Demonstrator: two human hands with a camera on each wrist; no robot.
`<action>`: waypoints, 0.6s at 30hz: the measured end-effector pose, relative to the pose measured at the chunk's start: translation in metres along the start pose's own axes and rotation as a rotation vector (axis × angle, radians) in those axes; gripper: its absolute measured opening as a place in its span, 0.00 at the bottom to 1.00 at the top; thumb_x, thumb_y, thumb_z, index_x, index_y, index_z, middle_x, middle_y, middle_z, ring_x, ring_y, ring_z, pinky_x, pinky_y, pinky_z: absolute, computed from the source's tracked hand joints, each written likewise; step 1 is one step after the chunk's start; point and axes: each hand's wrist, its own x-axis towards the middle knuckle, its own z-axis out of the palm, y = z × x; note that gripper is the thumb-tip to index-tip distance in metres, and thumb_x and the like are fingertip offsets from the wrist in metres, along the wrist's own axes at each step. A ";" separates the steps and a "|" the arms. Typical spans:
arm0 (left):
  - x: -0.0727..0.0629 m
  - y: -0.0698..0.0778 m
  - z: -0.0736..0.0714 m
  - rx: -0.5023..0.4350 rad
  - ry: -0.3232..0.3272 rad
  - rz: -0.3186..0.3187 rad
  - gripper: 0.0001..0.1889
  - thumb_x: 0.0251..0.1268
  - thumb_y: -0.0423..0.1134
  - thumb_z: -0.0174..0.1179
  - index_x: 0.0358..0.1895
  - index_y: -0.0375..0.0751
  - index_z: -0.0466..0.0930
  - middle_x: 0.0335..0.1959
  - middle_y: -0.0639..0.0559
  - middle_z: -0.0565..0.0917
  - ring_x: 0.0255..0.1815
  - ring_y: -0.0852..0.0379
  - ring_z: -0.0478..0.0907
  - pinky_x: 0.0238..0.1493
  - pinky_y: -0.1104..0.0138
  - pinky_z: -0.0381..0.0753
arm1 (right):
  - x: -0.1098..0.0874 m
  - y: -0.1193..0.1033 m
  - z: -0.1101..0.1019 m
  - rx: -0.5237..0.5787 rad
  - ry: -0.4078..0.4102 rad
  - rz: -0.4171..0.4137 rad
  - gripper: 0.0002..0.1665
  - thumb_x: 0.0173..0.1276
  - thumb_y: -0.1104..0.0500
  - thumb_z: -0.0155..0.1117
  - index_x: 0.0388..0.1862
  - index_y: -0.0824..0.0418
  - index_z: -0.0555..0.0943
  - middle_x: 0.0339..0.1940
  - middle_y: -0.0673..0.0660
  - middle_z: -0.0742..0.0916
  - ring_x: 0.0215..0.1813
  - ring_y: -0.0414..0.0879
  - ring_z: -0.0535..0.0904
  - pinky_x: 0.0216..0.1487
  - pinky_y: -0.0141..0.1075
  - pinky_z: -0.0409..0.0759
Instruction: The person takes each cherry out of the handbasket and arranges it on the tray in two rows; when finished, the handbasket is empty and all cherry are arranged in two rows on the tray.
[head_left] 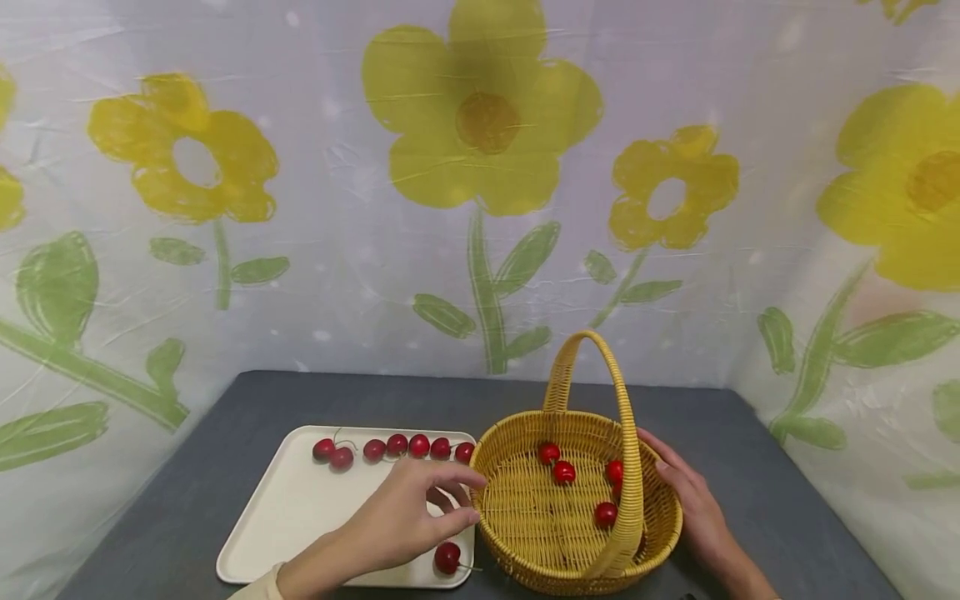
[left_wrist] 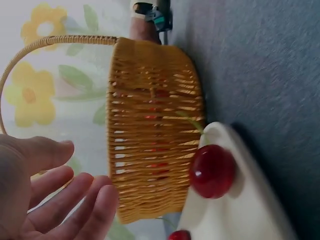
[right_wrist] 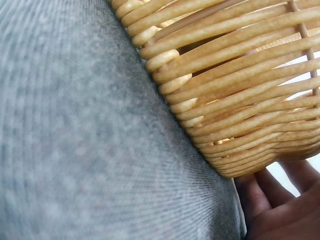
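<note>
red cherries (head_left: 564, 473) in a yellow wicker basket (head_left: 525, 521) and on a white tray (head_left: 273, 521)
the left hand (head_left: 412, 510), fingers parted and holding nothing, hovers by the basket's left rim; the right hand (head_left: 693, 504) rests against its right outer wall.

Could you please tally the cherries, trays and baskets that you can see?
Cherries on the tray: 8 visible
Cherries in the basket: at least 5, some partly hidden
Trays: 1
Baskets: 1
Total: at least 15
</note>
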 end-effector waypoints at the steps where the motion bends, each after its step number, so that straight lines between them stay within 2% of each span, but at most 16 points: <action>1: 0.002 0.001 0.000 0.016 0.012 0.006 0.13 0.72 0.36 0.74 0.57 0.45 0.91 0.49 0.52 0.94 0.44 0.66 0.91 0.46 0.70 0.91 | 0.000 0.001 0.000 0.002 0.001 -0.005 0.33 0.95 0.48 0.37 0.91 0.56 0.59 0.79 0.35 0.75 0.74 0.25 0.75 0.67 0.24 0.79; 4: 0.015 0.004 0.001 0.036 0.032 0.020 0.13 0.72 0.36 0.74 0.57 0.45 0.91 0.48 0.54 0.94 0.45 0.64 0.91 0.47 0.69 0.91 | 0.000 0.001 -0.001 0.005 0.010 -0.021 0.32 0.95 0.49 0.37 0.91 0.56 0.60 0.78 0.34 0.76 0.74 0.26 0.76 0.67 0.24 0.79; 6: 0.026 0.007 0.004 0.023 0.021 0.023 0.14 0.73 0.37 0.73 0.58 0.45 0.91 0.51 0.53 0.94 0.47 0.62 0.91 0.49 0.69 0.91 | 0.001 0.000 -0.002 0.013 0.012 -0.025 0.32 0.95 0.49 0.37 0.91 0.57 0.60 0.78 0.34 0.76 0.74 0.27 0.76 0.66 0.24 0.80; 12: 0.064 0.020 0.018 0.000 -0.067 0.020 0.16 0.73 0.40 0.73 0.61 0.49 0.90 0.56 0.55 0.93 0.56 0.63 0.89 0.57 0.66 0.90 | -0.001 -0.001 0.000 0.022 0.018 0.018 0.33 0.95 0.48 0.38 0.91 0.57 0.59 0.75 0.32 0.78 0.72 0.28 0.78 0.65 0.27 0.82; 18: 0.103 0.036 0.027 0.051 -0.157 -0.002 0.20 0.73 0.40 0.75 0.65 0.49 0.88 0.60 0.57 0.92 0.55 0.69 0.88 0.58 0.71 0.87 | -0.002 -0.003 0.002 0.024 0.026 0.055 0.34 0.95 0.46 0.39 0.91 0.55 0.59 0.74 0.31 0.79 0.71 0.28 0.79 0.64 0.28 0.83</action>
